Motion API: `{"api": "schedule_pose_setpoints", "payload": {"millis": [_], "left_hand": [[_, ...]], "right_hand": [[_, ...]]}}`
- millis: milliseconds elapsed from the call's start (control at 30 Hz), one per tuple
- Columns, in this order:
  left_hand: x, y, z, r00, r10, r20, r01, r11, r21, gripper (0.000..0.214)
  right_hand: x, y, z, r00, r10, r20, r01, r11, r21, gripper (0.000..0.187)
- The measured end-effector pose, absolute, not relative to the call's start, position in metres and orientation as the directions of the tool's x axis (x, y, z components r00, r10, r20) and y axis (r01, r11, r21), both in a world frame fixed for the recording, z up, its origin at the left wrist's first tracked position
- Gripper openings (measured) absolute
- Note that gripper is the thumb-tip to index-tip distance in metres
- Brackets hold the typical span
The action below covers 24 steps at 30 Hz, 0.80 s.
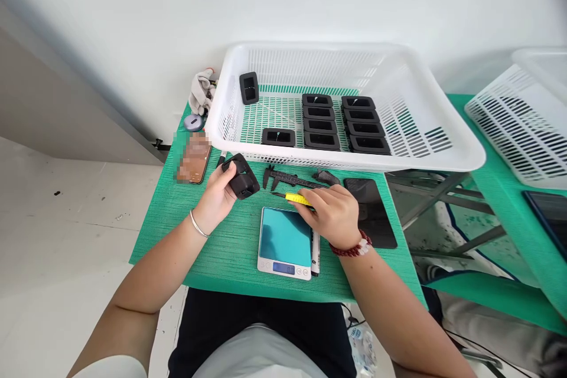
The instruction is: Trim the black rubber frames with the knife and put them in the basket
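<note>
Black rectangular part (243, 180), one, in the left hand (218, 194); yellow-handled tool (296, 198), one, in the right hand (334, 212).
Part: matte black, rounded corners, flat rim, raised block-like form and dark hollows within; tilted, held above the left half of the green bench (212, 266), just before the near-left corner of a white basket (443, 112). Left hand: partly curled, thumb across the part's face, fingers behind. Right hand: closed round the yellow handle, thin dark tip directed toward the bench's left edge, apart from the part. Similar black pieces (321, 125) lie in the basket, two columns, one single by its near edge, one near its far-left corner. Digital scale (286, 242): near the bench's front edge.
</note>
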<state>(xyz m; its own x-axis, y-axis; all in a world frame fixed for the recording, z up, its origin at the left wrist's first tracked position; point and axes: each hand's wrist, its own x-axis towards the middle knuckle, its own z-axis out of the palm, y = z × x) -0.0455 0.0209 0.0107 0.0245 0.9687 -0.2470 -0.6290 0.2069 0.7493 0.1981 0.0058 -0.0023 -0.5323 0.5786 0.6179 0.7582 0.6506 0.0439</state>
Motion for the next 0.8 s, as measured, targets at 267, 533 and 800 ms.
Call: {"api": "schedule_pose_setpoints", "payload": {"millis": [267, 533, 800], "left_hand": [[-0.043, 0.0187, 0.0104, 0.05, 0.965, -0.257, -0.627, 0.23, 0.745, 0.025], [-0.0419, 0.0167, 0.012, 0.075, 0.964, -0.255, -0.601, 0.248, 0.76, 0.028], [-0.0427, 0.0171, 0.0116, 0.066, 0.966, -0.248, -0.608, 0.236, 0.758, 0.026]], "right_hand": [[0.1993, 0.0067, -0.002, -0.564, 0.549, 0.617, 0.714, 0.699, 0.031, 0.017], [0.2022, 0.0077, -0.0031, -0.558, 0.544, 0.627, 0.706, 0.709, 0.013, 0.014], [0.2026, 0.0082, -0.0018, -0.524, 0.552, 0.648, 0.742, 0.669, 0.03, 0.018]]}}
